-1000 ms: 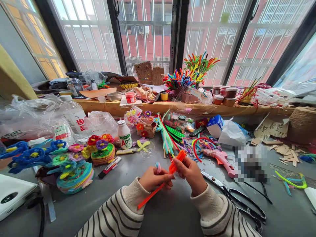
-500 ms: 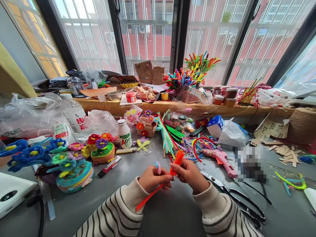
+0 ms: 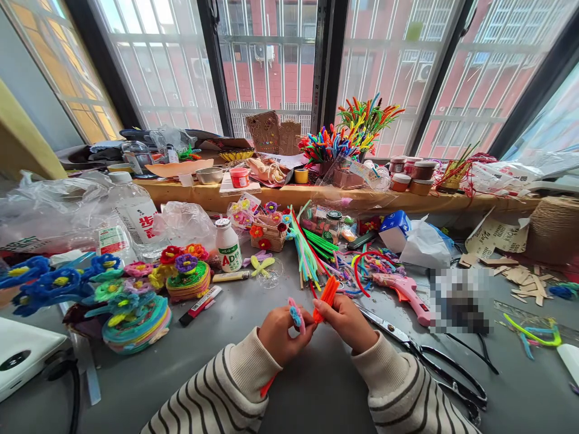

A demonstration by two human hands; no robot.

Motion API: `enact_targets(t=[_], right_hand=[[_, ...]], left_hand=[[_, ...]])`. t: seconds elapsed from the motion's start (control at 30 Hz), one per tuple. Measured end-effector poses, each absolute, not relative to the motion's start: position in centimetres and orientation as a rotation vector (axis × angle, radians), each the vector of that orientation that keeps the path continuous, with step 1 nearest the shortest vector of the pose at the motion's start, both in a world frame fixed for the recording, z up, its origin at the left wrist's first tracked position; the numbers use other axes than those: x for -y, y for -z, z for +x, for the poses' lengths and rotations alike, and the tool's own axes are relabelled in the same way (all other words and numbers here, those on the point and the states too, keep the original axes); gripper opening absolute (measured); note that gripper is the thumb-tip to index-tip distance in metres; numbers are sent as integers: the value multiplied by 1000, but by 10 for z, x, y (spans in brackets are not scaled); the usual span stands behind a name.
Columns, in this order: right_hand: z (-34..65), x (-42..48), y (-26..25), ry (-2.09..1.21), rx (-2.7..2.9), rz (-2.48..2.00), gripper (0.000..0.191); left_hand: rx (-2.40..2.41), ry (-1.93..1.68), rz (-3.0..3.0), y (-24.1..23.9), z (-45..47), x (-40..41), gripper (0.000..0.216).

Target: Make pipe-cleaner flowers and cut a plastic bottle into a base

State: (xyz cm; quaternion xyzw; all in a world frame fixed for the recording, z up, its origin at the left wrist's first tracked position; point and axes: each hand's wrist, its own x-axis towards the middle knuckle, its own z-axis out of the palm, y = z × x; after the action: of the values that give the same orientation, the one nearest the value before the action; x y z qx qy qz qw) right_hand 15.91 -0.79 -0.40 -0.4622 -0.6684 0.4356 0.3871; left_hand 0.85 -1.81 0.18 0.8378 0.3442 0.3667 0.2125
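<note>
Orange pipe cleaners (image 3: 326, 298), folded into a tight loop-topped bunch, stand up between my two hands. My right hand (image 3: 351, 323) is closed, pinching the bunch between thumb and fingers. From the other side my left hand (image 3: 284, 335) is closed at its lower end, where the fingertips are partly hidden. A stretch of orange pipe cleaner (image 3: 268, 386) shows below my left wrist, beside the cuff. On a finger of my left hand sits a fuzzy pink and blue ring (image 3: 296, 314). Large scissors (image 3: 409, 345) lie just right of my right hand.
Loose pipe cleaners (image 3: 304, 256) lie beyond my hands. To the right are a pink glue gun (image 3: 404, 292) and cardboard scraps (image 3: 527, 282). Fuzzy flowers on a round base (image 3: 136, 322), a lighter (image 3: 230, 276) and a white bottle (image 3: 227, 247) stand or lie left.
My left hand has rolled over, turning the pink and blue ring more into view. The trailing orange length has swung down behind my left wrist. The right hand keeps its pinch.
</note>
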Motion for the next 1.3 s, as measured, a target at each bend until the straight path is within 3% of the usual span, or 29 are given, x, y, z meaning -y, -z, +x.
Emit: enact_targets(t=[0.17, 0.67, 0.87, 1.1, 1.3], right_hand=[[164, 5, 5, -1481, 1637, -1062, 39], [171, 7, -1, -1798, 1688, -893, 36], [168, 8, -1, -1724, 1605, -887, 38], [159, 13, -9, -1450, 1122, -1042, 38], [149, 15, -8, -1385, 943, -1032, 41]], left_hand=[[-883, -1014, 2397, -2, 6, 18, 13], [-678, -700, 2336, -12, 1, 18, 16], [-704, -717, 2021, -17, -2, 16, 15], [-811, -796, 1155, -18, -8, 4, 29], [-742, -811, 938, -12, 1, 5, 42]])
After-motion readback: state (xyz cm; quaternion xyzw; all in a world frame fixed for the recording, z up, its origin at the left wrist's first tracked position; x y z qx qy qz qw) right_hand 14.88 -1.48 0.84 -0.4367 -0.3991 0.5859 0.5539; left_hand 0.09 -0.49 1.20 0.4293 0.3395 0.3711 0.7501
